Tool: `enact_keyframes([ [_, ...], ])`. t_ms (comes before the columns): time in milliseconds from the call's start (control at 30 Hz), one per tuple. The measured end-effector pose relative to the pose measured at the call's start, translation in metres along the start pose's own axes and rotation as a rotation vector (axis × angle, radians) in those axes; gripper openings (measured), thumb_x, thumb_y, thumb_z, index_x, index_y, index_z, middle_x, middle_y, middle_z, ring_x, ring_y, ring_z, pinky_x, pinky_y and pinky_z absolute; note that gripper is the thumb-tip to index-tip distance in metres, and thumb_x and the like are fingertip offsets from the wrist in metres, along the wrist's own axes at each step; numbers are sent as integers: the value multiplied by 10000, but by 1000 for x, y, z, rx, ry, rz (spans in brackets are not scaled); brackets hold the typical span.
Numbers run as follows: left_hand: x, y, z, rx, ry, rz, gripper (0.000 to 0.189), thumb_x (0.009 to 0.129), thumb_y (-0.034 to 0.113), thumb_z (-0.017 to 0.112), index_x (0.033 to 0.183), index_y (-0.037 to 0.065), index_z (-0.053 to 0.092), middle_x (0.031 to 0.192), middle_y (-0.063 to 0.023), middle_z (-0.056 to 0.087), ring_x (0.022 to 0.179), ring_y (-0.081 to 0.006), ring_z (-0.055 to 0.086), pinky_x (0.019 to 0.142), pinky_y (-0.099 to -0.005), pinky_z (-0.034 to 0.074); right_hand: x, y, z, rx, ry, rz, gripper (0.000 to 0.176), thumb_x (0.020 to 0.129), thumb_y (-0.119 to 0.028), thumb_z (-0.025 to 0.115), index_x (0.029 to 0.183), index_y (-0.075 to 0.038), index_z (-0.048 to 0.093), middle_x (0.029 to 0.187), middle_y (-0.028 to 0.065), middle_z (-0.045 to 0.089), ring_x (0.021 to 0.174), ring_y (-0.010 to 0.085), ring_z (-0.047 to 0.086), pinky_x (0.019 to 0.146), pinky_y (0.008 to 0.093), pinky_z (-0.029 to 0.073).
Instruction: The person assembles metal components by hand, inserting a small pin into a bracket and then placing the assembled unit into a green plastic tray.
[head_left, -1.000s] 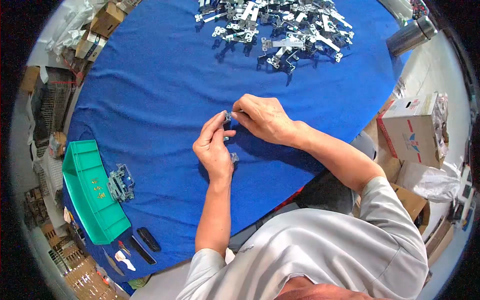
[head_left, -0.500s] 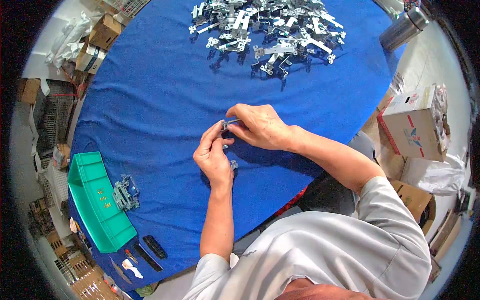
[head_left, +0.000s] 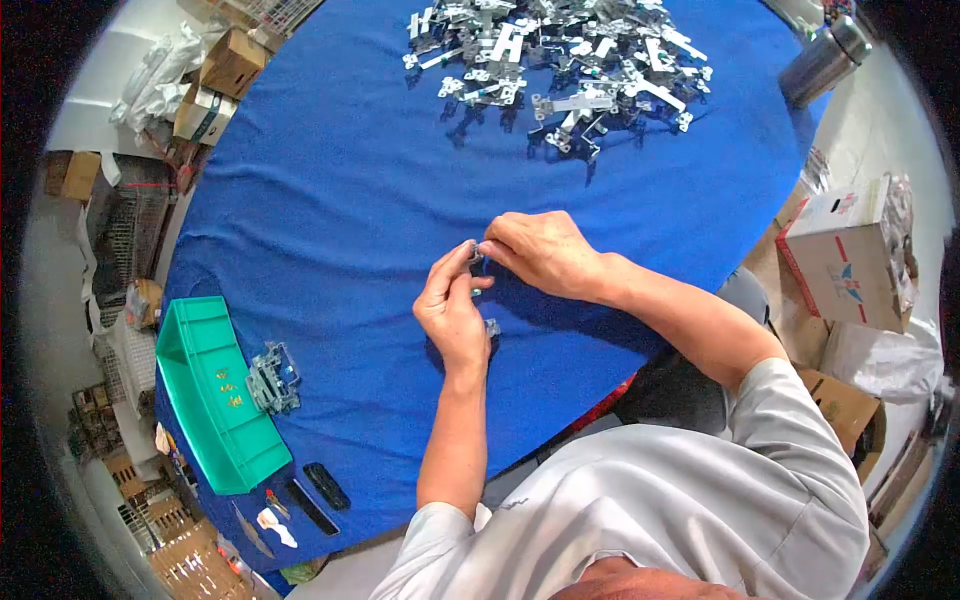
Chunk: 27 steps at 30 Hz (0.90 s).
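Note:
My left hand [head_left: 452, 312] is closed around a small metal bracket [head_left: 491, 328], whose lower end shows beside the palm. The bracket's upper end [head_left: 476, 253] pokes out at the fingertips. Against that upper end, my right hand [head_left: 545, 252] is pinched, thumb and forefinger pressed together. What lies between those right fingertips is too small and covered to make out. Both hands are over the blue cloth [head_left: 330, 180]. Farther off lies a big heap of similar metal brackets [head_left: 570, 103].
A green tray [head_left: 262, 450] with a few small brass-coloured pieces [head_left: 228, 388] is at the left, several metal brackets [head_left: 273, 378] beside it. Below lie a black oblong object [head_left: 326, 486] and small tools. A steel flask [head_left: 825, 62] stands far right; a carton [head_left: 845, 250] is beyond the table's edge.
The whole view has shifted, so the table appears farther right. A thin piece visible earlier between my right fingers no longer shows. My left hand keeps its hold on the bracket.

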<state>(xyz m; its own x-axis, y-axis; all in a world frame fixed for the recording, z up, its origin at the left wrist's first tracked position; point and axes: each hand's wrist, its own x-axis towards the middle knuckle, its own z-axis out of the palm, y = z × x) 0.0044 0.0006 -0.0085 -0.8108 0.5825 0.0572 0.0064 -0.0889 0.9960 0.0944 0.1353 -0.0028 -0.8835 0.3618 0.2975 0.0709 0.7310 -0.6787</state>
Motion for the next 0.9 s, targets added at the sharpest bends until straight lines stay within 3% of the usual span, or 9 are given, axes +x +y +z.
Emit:
enact_keyframes([
  [67,0,0,2,-15,3,-4,254,915,-85,527,1092,-43,704,1073,-144,699,896,-185,686,660,-276,593,-1,-2,-3,90,123,-29,201,912,-216,659,955,-39,574,784,147,645,730,351,662,615,450,507],
  [267,0,0,1,18,11,-29,247,923,-77,531,1100,-43,701,1065,-139,703,904,-183,685,658,-276,592,-1,1,-1,70,60,-36,169,923,-184,639,956,-41,552,771,141,634,711,347,651,600,448,500],
  [333,0,1,0,14,8,-12,242,928,-71,535,1104,-44,700,1059,-141,705,907,-183,685,654,-274,589,-1,1,-4,27,-10,13,157,916,-185,609,942,-50,533,827,156,645,751,381,651,608,495,496],
  [433,-1,3,2,1,10,-38,253,929,-76,529,1118,-44,694,1066,-149,702,921,-187,685,665,-274,588,-2,-2,-5,127,110,-29,178,940,-215,589,899,-51,535,797,148,634,737,376,648,588,494,488],
  [567,0,-3,-1,8,-9,-20,253,936,-71,527,1126,-40,691,1076,-146,699,927,-191,686,669,-274,588,-1,2,-1,63,99,-71,185,930,-217,636,869,-53,575,771,123,629,676,344,636,557,455,476],
  [633,-2,-1,2,65,-14,4,250,943,-63,528,1130,-34,690,1074,-144,698,932,-195,687,674,-275,588,-1,4,1,-108,-7,-34,200,933,-239,632,878,-55,580,784,124,637,693,336,643,569,451,483],
  [900,-1,1,2,36,9,4,248,940,-67,525,1124,-41,689,1102,-143,682,933,-194,683,673,-280,590,-2,-1,-1,29,84,-10,228,951,-270,599,872,-58,567,761,121,610,704,350,637,580,464,490],
])
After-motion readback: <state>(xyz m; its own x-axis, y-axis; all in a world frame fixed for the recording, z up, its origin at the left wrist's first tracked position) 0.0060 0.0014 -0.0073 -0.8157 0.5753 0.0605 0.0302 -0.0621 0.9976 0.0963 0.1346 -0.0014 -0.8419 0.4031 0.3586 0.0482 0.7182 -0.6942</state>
